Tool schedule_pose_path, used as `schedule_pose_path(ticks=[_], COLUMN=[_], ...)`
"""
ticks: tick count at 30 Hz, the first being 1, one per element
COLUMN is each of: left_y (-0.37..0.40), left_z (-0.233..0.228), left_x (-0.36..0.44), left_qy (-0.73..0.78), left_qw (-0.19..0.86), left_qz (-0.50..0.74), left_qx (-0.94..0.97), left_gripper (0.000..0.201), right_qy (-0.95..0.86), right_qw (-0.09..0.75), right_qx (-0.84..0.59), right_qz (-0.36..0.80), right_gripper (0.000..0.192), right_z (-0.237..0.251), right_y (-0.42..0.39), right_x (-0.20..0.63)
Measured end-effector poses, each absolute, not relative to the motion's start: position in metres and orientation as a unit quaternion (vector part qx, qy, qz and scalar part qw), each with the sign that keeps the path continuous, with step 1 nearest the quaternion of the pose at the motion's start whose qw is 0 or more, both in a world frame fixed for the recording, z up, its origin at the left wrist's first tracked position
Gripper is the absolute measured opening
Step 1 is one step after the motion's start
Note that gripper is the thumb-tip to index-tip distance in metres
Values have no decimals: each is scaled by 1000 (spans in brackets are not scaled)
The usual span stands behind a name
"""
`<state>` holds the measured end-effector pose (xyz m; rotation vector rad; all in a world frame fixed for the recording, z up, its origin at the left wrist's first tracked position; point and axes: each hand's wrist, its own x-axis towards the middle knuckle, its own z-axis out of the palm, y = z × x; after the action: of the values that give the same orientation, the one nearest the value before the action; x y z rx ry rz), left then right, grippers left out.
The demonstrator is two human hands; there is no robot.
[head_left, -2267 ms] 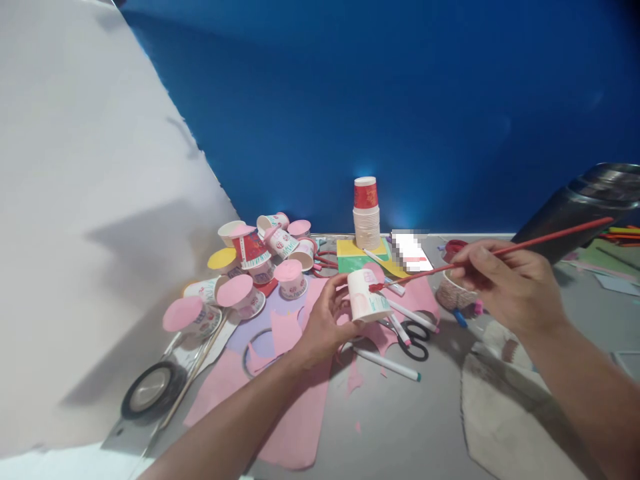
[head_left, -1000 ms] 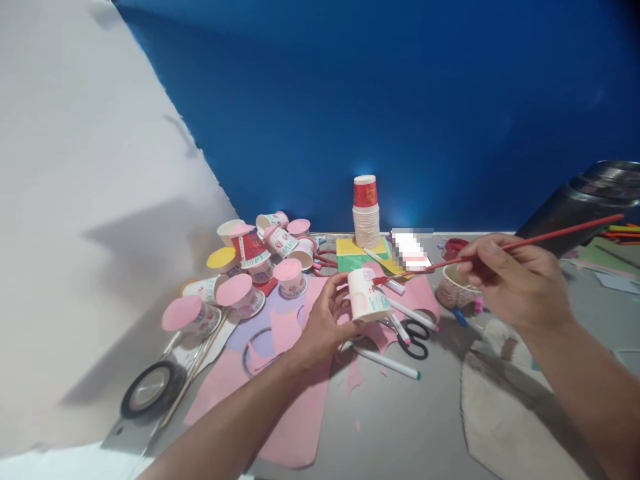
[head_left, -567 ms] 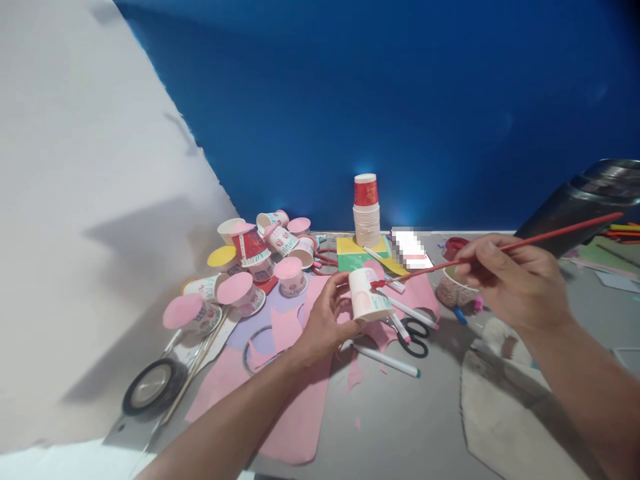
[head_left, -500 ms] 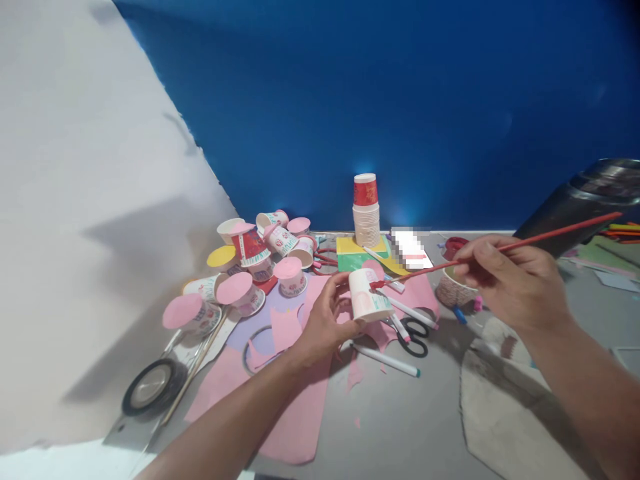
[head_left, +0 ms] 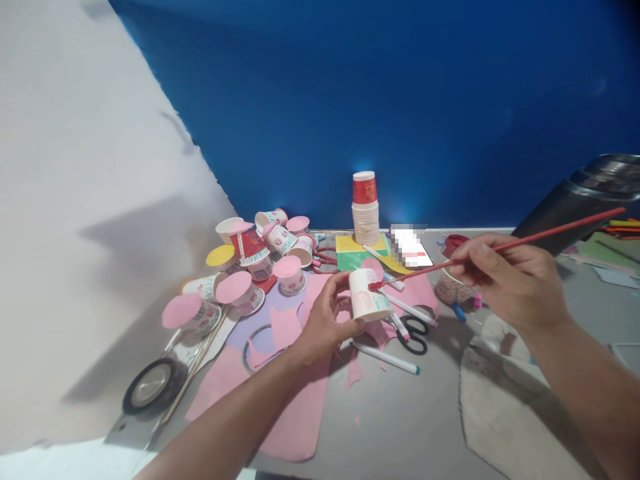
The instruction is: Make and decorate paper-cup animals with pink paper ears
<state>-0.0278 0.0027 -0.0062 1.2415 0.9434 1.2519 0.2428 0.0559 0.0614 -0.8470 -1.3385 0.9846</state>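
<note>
In the middle of the head view a white paper cup (head_left: pixel 369 305) is tilted, its narrow base upward, with faint pink and green print on its side. My left hand (head_left: pixel 327 313) is closed around the cup's left side, thumb underneath near the rim. My right hand (head_left: pixel 510 280) pinches a long red paintbrush (head_left: pixel 560 232). Its red-coated bristles touch the cup's upper right side. Behind the cup a pink paper disc (head_left: pixel 372 269) partly shows. Black-handled scissors (head_left: pixel 414 333) and several white markers (head_left: pixel 387 359) lie just beyond and below the cup.
Several paper cups with pink discs (head_left: pixel 234 288) crowd the left. A stack of cups (head_left: pixel 366 220) stands by the blue wall, beside a phone (head_left: pixel 411 247). Pink paper (head_left: pixel 295 427) covers part of the table. A patterned cup (head_left: pixel 453 290), cloth (head_left: pixel 500 400) and dark flask (head_left: pixel 565 203) are right.
The brush tip has shifted very slightly left and down on the cup's side. Both hands keep their holds, and the rest looks the same.
</note>
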Motion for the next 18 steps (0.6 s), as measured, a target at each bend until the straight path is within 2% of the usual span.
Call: schedule_pose_path(ticks=[18], left_y=[3], left_z=[-10], left_x=[-30], left_qy=[393], left_qw=[550], left_qz=[532], left_qx=[511], left_gripper=[77], right_qy=[-556], right_qw=[613], right_qx=[-361], right_qz=[430], right_gripper=[33], right_z=[65], right_y=[55], right_x=[246])
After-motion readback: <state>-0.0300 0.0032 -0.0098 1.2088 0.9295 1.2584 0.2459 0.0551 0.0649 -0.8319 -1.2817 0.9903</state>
